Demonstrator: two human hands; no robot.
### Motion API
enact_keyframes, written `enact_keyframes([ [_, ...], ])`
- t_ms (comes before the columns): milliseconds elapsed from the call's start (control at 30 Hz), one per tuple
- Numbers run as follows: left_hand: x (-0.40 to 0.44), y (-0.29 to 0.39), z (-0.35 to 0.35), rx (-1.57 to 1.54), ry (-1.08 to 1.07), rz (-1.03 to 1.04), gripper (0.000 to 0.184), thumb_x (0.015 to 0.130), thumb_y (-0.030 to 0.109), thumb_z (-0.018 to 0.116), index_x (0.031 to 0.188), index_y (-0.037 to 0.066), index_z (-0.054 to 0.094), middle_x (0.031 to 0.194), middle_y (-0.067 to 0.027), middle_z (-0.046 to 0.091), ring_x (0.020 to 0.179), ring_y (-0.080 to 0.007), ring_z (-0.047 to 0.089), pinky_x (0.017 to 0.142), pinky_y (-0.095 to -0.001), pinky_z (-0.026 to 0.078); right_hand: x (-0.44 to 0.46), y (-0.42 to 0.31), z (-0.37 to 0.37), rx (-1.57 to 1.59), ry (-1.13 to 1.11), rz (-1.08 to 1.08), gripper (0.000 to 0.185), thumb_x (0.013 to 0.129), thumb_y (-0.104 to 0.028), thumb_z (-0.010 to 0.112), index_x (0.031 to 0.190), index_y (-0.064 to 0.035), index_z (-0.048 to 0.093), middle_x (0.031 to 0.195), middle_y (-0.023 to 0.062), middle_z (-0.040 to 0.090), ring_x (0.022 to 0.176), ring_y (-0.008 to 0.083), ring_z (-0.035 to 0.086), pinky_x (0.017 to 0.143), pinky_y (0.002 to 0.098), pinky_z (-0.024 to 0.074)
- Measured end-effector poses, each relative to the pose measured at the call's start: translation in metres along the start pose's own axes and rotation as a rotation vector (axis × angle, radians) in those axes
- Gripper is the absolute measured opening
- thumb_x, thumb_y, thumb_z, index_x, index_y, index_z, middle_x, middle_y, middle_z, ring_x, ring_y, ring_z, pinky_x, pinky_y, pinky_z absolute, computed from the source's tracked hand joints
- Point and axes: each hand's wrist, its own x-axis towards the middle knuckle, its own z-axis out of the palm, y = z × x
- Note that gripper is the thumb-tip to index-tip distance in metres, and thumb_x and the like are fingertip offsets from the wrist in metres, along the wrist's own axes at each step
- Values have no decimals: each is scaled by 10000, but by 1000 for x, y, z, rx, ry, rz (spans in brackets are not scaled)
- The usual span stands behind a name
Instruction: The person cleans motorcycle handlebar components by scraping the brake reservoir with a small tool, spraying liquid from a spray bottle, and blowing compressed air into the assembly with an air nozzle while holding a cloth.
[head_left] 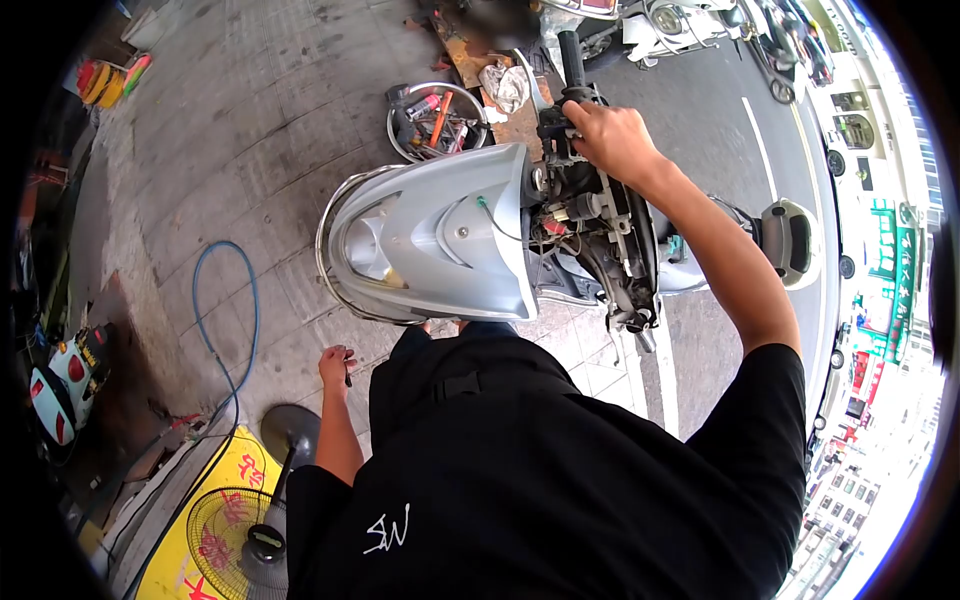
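A silver scooter [430,225] stands in front of me, its handlebar cover off and wires and connectors [575,215] bare. My right hand [605,138] reaches far across to the handlebar, fingers curled at the inner end of the black grip [571,58]. What lies under those fingers is partly hidden. Low on the other side, near my hip, my left hand [336,368] is closed round a small dark object [348,378], too small to name. From a hole in the front panel comes a short wire with a green connector [481,201].
A round metal basin [395,130] of tools and spray cans sits beside the scooter, near a white rag [506,88]. A blue hose [257,300] loops over the paving. By my left side stands a fan [235,535]. Parked scooters [670,20] line the road.
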Motion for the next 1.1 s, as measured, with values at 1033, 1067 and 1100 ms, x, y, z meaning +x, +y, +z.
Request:
enact_keyframes([
  [1033,-12,24,27,62,4,-33,140,926,147,584,991,26,613,862,-98,697,626,-185,662,504,-297,447,-12,8,14,138,234,-155,255,763,-91,724,974,-99,581,886,49,563,752,258,651,612,375,531],
  [1067,-12,26,29,73,9,-43,141,926,151,583,993,31,614,866,-96,697,628,-183,662,496,-294,444,-14,6,12,142,274,-163,248,759,-84,720,972,-101,594,887,45,559,758,245,651,619,370,530],
  [1100,-12,29,31,84,13,-53,142,927,156,582,996,36,616,870,-93,698,629,-181,662,487,-291,441,-18,6,13,140,272,-162,248,759,-84,720,972,-101,594,887,45,559,758,245,651,619,370,530],
])
